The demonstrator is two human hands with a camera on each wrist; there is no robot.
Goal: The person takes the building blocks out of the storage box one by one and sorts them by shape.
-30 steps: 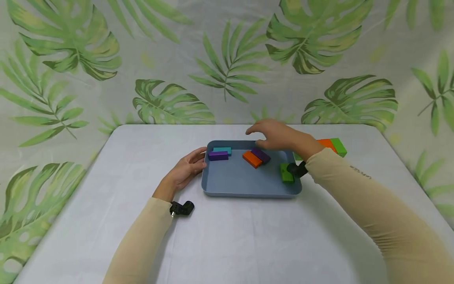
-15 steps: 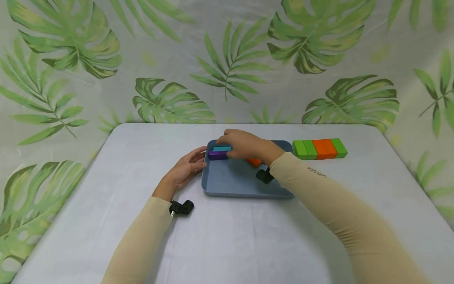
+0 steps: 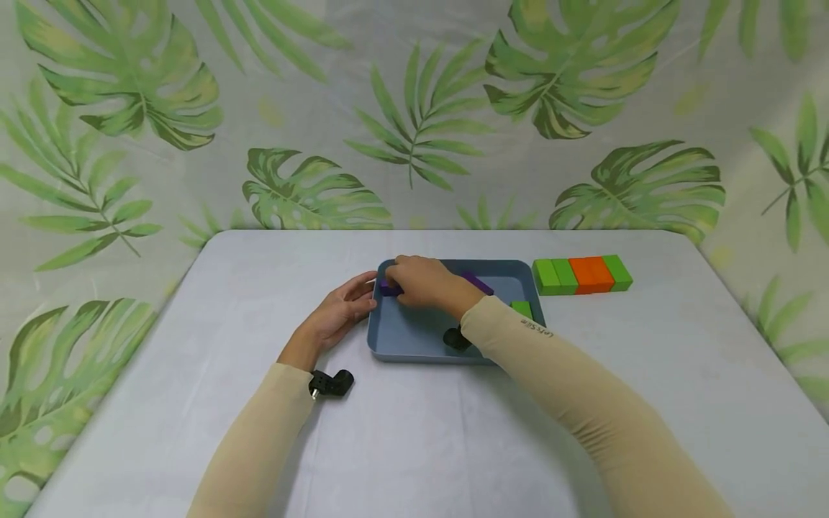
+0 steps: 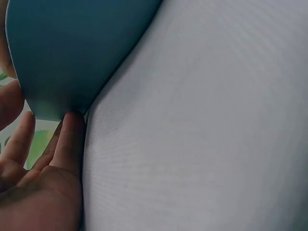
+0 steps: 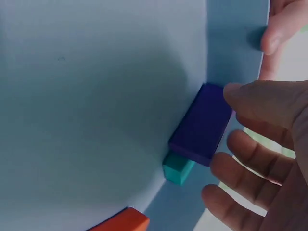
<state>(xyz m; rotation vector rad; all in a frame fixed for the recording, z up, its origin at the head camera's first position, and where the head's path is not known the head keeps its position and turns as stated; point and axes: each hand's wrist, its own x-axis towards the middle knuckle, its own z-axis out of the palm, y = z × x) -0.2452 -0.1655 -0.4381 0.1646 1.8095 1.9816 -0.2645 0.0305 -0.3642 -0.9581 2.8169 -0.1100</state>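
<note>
My left hand point(image 3: 333, 313) rests at the left end of a blue-grey tray point(image 3: 414, 357), its fingers against the outer wall in the left wrist view. My right hand point(image 3: 421, 280) is over the tray's back left corner, at a purple block point(image 5: 202, 122). The thumb tip overlaps the block's corner in the right wrist view, with the other fingers bent and spaced along its far edge. A teal block point(image 5: 177, 167) shows partly behind the purple one; the hand hides it in the head view. An orange block point(image 5: 122, 221) lies nearby in the tray.
Toward the tray's back middle lies a second purple block point(image 3: 478, 283), partly covered by my right wrist. A green block point(image 3: 522, 309) is at the tray's right end. Several green and orange blocks point(image 3: 583, 275) stand in a row on the white table point(image 3: 414, 432), right of the tray.
My right hand has moved left and down, from above the tray's back right part to the purple and teal blocks. The green and orange row is uncovered. My left hand has stayed put.
</note>
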